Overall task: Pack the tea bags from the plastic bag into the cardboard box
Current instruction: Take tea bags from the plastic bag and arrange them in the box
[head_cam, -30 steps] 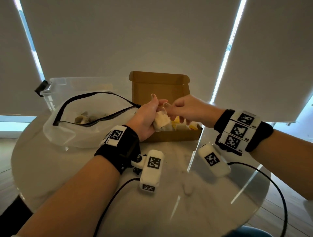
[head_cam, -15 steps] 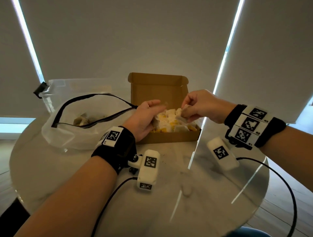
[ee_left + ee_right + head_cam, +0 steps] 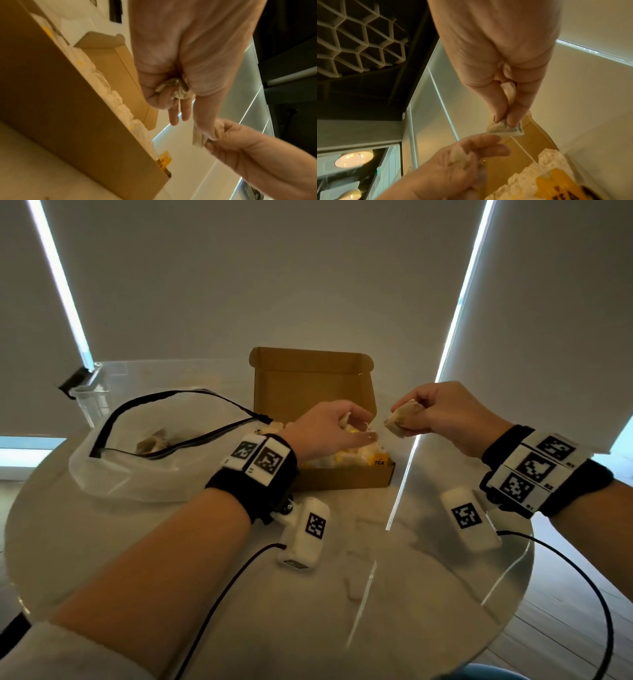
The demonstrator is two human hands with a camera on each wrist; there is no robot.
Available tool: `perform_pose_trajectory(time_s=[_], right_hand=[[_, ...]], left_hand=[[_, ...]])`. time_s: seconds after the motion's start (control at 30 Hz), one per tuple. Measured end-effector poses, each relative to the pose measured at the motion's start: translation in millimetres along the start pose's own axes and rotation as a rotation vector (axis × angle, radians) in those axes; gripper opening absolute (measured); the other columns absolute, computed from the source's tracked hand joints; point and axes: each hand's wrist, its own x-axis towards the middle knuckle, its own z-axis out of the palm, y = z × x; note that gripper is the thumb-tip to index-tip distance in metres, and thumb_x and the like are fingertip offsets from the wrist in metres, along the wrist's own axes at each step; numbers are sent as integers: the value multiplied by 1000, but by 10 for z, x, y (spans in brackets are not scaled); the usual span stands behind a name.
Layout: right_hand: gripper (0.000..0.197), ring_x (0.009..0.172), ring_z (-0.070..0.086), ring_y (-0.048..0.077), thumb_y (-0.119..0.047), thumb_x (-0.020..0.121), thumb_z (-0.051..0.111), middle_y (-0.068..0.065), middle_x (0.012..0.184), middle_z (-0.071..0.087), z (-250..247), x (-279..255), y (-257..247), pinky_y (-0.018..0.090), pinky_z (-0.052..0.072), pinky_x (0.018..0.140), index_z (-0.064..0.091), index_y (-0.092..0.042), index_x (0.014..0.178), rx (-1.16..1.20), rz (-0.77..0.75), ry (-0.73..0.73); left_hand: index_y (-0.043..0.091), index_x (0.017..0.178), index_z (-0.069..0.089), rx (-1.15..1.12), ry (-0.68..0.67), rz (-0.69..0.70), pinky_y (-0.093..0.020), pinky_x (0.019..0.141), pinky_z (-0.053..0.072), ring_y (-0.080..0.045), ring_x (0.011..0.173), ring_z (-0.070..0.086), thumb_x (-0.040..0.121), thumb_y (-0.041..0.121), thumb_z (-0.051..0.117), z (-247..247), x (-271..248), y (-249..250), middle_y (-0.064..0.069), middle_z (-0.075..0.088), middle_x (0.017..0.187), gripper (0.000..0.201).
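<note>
Pinching a tea bag (image 3: 400, 419) between thumb and fingertips, the right hand (image 3: 442, 414) hangs just past the right end of the cardboard box (image 3: 342, 477), bag clear of the box; right wrist view shows thumb and forefinger pressed together on the bag's upper part, its lower edge free. Left hand (image 3: 329, 429) sits over the open box with a second crumpled tea bag (image 3: 175, 89) tucked in the palm, held by curled fingers while two fingers (image 3: 178, 112) stretch out toward the right hand; the two hands are near, not touching. Box lid (image 3: 310, 381) stands upright at the back; inside lie packed tea bags (image 3: 346, 458), white with yellow tags, one tag reading TEA at the right front corner. Plastic bag (image 3: 137, 470) with black zip rim lies left of the box, touching or just beside it, mouth open, a few tea bags (image 3: 154, 441) inside. Clear plastic tub (image 3: 92, 395) behind the bag. All on a round white table (image 3: 411, 594). Both wrists carry black bands with marker tags and cabled cameras
</note>
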Motion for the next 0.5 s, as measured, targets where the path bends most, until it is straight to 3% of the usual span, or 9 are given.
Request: perform_pose_trajectory(time_s=[0.07, 0.1, 0.23, 0.33, 0.43, 0.5], right_hand=[[21, 81, 64, 13, 4, 83, 64, 5, 93, 65, -21, -8, -34, 14, 54, 59, 65, -6, 102, 53, 6, -17], [23, 82, 65, 14, 5, 83, 63, 6, 94, 65, -32, -11, -49, 15, 55, 61, 65, -6, 103, 87, 8, -20], [24, 85, 63, 16, 9, 85, 57, 6, 96, 64, -77, -21, -82, 19, 57, 65, 64, -9, 100, 194, 23, -14], [30, 89, 61, 18, 12, 87, 52, 6, 97, 61, -146, -32, -73, 21, 58, 68, 63, -14, 98, 277, 45, -24], [42, 90, 59, 16, 17, 84, 51, 5, 100, 57, -223, -66, -46, 16, 54, 62, 58, -14, 112, 269, 76, -120], [49, 91, 60, 15, 16, 83, 53, 6, 100, 59, -244, -83, -23, 14, 52, 60, 53, -14, 122, 176, 88, -185]], left_hand=[[22, 126, 53, 63, -64, 12, -21, 85, 41, -6, 101, 52, 82, 35, 69, 86, 46, 74, 11, 55, 115, 49], [22, 125, 54, 84, -83, 6, -21, 82, 41, -6, 96, 50, 82, 36, 69, 140, 62, 100, 11, 54, 113, 48], [19, 99, 67, 71, -90, 24, -22, 73, 41, -7, 82, 52, 86, 33, 66, 331, 117, 56, 0, 63, 104, 19], [17, 92, 67, -91, -56, -3, -15, 62, 40, -4, 70, 51, 90, 27, 62, 277, 77, -29, 2, 64, 93, 12], [23, 94, 66, -336, -15, -95, -14, 49, 39, -5, 58, 43, 94, 26, 53, 107, 7, -155, 3, 59, 87, 13], [19, 97, 66, -503, 9, -127, -15, 45, 36, -6, 56, 41, 96, 23, 49, 2, -25, -237, 0, 56, 84, 18]])
